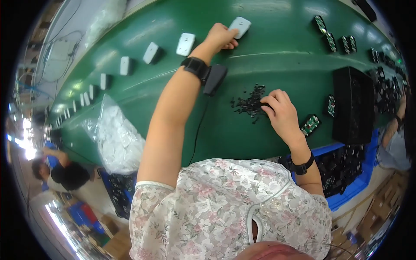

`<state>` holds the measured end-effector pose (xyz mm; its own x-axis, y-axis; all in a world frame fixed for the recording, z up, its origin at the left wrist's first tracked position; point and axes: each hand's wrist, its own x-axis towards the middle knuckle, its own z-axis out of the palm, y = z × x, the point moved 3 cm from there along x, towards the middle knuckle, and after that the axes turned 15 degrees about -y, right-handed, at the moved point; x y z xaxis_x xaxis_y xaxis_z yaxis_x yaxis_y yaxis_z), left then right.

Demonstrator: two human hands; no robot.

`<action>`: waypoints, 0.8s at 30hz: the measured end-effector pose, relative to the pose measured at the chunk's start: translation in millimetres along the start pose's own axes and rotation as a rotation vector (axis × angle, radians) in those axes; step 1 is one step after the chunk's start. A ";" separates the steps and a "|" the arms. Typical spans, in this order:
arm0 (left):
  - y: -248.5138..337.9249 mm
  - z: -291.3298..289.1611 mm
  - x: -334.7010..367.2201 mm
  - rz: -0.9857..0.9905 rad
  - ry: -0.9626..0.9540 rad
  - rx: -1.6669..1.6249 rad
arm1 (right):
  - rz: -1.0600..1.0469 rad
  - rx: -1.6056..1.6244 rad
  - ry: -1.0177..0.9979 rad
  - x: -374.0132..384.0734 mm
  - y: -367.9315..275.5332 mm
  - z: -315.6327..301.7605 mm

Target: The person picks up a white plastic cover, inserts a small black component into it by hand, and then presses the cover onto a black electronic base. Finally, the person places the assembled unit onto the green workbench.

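My left hand (221, 37) reaches far across the green belt (277, 56) and rests on a white plastic housing (239, 26). More white housings (185, 44) trail along the belt to the left. My right hand (279, 110) has its fingers curled into a heap of small black parts (249, 103) in the middle of the belt; what it pinches is hidden. A small green circuit board (310, 125) lies just right of that hand. A black wrist strap with a box and cord (213, 78) hangs from my left wrist.
A black tray (353, 106) stands at the right, with several green boards (333, 41) beyond it. A clear bag of white parts (115, 136) sits at the left. A blue bin (346, 173) of black parts is below right. Other people work at both sides.
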<state>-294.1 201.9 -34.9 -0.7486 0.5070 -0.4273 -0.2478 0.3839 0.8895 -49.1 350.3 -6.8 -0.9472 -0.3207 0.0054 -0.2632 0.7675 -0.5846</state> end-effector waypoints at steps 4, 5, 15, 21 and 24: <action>-3.4 -9.0 4.0 -0.091 0.115 0.344 | -0.043 -0.024 0.079 3.2 -3.3 3.9; 1.5 -5.9 -8.2 -0.039 0.248 0.467 | -0.037 -0.032 0.085 3.4 -1.6 5.5; -44.3 -9.4 -269.4 0.386 0.919 0.704 | -0.046 -0.017 0.005 4.9 19.8 7.2; -160.3 -89.9 -415.1 -0.024 1.360 0.842 | 0.019 -0.146 0.043 9.3 27.5 0.8; -210.7 -124.9 -460.4 -0.216 1.333 1.034 | -0.027 -0.197 0.045 12.6 27.4 -1.7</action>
<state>25.9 -208.8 -5.4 -0.8495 -0.3622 0.3836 -0.3348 0.9321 0.1385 -68.6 368.3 -21.4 -0.9452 -0.3213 0.0578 -0.3156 0.8540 -0.4137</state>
